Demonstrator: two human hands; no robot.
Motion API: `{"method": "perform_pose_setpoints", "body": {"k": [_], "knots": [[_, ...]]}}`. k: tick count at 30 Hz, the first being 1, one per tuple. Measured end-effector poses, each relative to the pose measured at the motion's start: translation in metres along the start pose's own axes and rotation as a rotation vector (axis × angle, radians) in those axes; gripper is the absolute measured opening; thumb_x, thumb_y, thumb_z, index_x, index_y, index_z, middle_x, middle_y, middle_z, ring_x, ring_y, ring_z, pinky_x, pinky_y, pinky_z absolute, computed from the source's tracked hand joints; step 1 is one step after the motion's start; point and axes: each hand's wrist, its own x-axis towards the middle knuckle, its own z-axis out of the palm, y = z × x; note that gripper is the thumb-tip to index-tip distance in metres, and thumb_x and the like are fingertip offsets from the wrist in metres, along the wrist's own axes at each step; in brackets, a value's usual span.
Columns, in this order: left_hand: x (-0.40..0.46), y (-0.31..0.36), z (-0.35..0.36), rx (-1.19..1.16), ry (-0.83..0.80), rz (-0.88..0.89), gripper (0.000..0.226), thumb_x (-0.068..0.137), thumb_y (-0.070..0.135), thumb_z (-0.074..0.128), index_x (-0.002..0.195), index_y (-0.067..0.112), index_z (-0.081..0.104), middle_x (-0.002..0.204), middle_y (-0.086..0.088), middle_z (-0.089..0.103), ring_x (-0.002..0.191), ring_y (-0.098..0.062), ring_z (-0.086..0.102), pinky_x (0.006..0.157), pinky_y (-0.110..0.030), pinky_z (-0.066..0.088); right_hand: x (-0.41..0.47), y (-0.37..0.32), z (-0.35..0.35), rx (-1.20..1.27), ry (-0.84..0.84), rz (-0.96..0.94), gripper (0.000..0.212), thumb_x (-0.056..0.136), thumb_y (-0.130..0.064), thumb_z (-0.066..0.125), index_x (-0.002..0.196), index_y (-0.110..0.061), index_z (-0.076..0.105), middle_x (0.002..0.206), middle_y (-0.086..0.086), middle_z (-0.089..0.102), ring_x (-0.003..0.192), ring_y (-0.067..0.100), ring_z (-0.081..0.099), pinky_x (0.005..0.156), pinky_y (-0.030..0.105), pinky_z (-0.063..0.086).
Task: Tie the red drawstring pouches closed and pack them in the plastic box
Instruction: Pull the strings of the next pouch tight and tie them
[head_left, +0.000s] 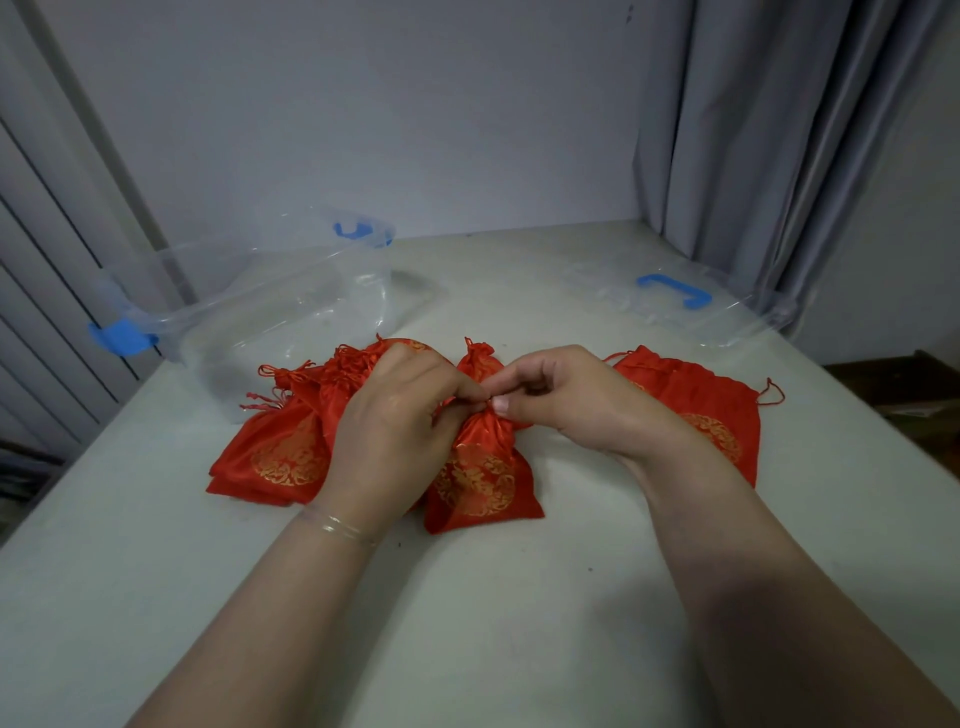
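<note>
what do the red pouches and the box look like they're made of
The red pouch being tied looks like satin-type woven fabric: glossy sheen, soft gathers at the neck, gold printed emblem; the exact fibre cannot be told. The box looks like clear, glossy hard plastic: the table shows through it, and it has blue plastic clips.

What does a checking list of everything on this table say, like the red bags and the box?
Surface: pale table, a few small dark specks.
Job's things: gathered pouch at centre; tied pouches piled left; flat pouch right, neck open; clear plastic box back left, no pouches seen inside; its lid back right.
Clutter: nothing seen.
Grippers: left hand and right hand pinch the centre pouch's neck with their fingers.
Cables: nothing seen.
Surroundings: white wall, grey curtain at right.
</note>
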Motion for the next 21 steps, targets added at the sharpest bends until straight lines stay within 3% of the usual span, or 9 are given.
{"method": "perform_pose_setpoints", "body": {"k": [3,7,13,15,18,21], "knots": [[-0.001,0.001,0.001,-0.001,0.007,0.014,0.003,0.079,0.014,0.068,0.08,0.015,0.071,0.08,0.007,0.063,0.081,-0.015,0.048,0.073,-0.02,0.037,0.0,0.001,-0.002,-0.028,0.002,-0.002,0.019,0.084,0.004,0.063,0.093,-0.011,0.07,0.076,-0.008,0.069,0.067,-0.008,0.06,0.069,0.007,0.046],[0.0,0.002,0.0,0.016,0.018,0.0,0.005,0.078,0.016,0.066,0.079,0.015,0.07,0.09,0.007,0.062,0.085,-0.016,0.049,0.07,-0.03,0.041,-0.001,0.003,-0.003,-0.074,0.016,-0.006,0.014,0.084,0.001,0.065,0.094,-0.006,0.071,0.094,0.016,0.072,0.077,0.003,0.061,0.076,0.016,0.05],[0.001,0.002,-0.001,0.003,0.015,-0.007,0.004,0.079,0.02,0.07,0.079,0.016,0.07,0.086,0.007,0.063,0.085,-0.015,0.049,0.074,-0.023,0.039,-0.001,0.0,0.002,-0.156,0.056,-0.028,0.015,0.085,-0.005,0.064,0.079,-0.018,0.068,0.068,-0.012,0.064,0.063,-0.004,0.055,0.065,0.013,0.045],[0.0,0.001,-0.001,0.008,0.023,-0.018,0.007,0.08,0.023,0.07,0.079,0.017,0.071,0.084,0.007,0.064,0.083,-0.015,0.05,0.075,-0.021,0.039,0.001,0.0,0.007,-0.244,0.107,-0.031,0.019,0.084,-0.009,0.063,0.074,-0.024,0.062,0.062,-0.013,0.058,0.056,-0.003,0.051,0.061,0.016,0.043],[0.0,0.001,-0.001,0.016,0.016,-0.068,0.017,0.083,0.033,0.061,0.08,0.018,0.07,0.081,0.008,0.066,0.082,-0.013,0.053,0.074,-0.022,0.041,0.002,0.001,0.015,-0.419,0.16,-0.047,0.007,0.085,-0.018,0.057,0.079,-0.023,0.057,0.066,-0.013,0.053,0.057,-0.003,0.048,0.058,0.021,0.039],[-0.001,0.002,-0.002,-0.027,0.01,-0.135,0.009,0.084,0.026,0.064,0.083,0.018,0.067,0.085,0.01,0.067,0.084,-0.012,0.057,0.074,-0.029,0.044,0.002,0.001,0.018,-0.52,0.2,-0.061,0.003,0.089,-0.022,0.049,0.088,-0.02,0.051,0.077,-0.013,0.049,0.066,-0.001,0.046,0.059,0.017,0.032]]}}
